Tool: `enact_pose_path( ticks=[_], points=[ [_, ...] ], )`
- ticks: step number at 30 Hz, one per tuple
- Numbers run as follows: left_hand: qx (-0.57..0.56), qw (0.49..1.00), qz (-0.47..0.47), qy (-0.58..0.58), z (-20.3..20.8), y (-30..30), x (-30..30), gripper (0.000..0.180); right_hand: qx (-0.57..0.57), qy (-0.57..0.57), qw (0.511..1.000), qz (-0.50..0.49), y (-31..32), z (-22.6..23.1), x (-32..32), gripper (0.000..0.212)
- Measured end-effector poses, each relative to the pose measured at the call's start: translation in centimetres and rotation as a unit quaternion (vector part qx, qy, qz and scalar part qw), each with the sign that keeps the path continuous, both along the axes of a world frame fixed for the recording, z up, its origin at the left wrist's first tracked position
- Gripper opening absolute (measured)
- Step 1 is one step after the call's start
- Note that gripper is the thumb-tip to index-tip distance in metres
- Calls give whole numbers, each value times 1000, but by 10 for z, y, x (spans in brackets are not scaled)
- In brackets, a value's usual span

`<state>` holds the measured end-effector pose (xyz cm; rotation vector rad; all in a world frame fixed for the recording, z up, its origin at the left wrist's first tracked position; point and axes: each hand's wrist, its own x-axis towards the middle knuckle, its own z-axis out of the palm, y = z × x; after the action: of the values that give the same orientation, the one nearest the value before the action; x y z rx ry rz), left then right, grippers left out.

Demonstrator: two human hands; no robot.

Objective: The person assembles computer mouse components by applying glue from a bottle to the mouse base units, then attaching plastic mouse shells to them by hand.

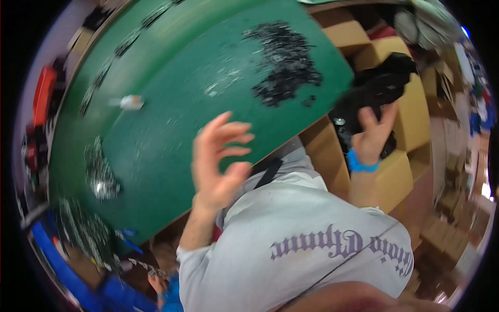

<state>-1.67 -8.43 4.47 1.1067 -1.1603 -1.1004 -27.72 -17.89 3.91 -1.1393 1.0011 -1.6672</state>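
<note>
My left hand (218, 161) is raised over the near edge of the green table (161, 171), fingers apart and nothing in it. Off to the right, my right hand (373, 138), with a blue band (362, 162) at the wrist, hovers over an open cardboard box (322, 151). Its fingers are spread and hold nothing visible. Black items (374, 86) that look like bags or cloth lie in and across the box, just beyond that hand. A loose heap of small flat black pieces (288, 62) covers the table's far right part.
A white bottle (132, 102) lies on the table's left part. Dark strips in bundles (126, 42) line the far edge; wire-like bundles (86, 229) lie at the near left corner. Another person's hand (157, 284) shows at lower left. Cardboard boxes (444, 236) stand at right.
</note>
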Motion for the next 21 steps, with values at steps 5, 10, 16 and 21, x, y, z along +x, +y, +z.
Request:
enact_pose_path(
  ticks=[5, 10, 16, 21],
  points=[
    [11, 975, 222, -23, -30, 37, -22, 62, 129, -64, 935, 323, 39, -23, 119, 46],
    [31, 922, 385, 19, -44, 86, 20, 47, 175, -69, 893, 409, 32, -38, 155, 30],
    [153, 874, 438, -144, -25, 92, 77, 50, -97, 400, 851, 326, 11, -21, 168, 29],
    [63, 737, 437, -511, -33, 74, 85, 52, -182, 356, 875, 274, 2, -17, 164, 30]
  ],
)
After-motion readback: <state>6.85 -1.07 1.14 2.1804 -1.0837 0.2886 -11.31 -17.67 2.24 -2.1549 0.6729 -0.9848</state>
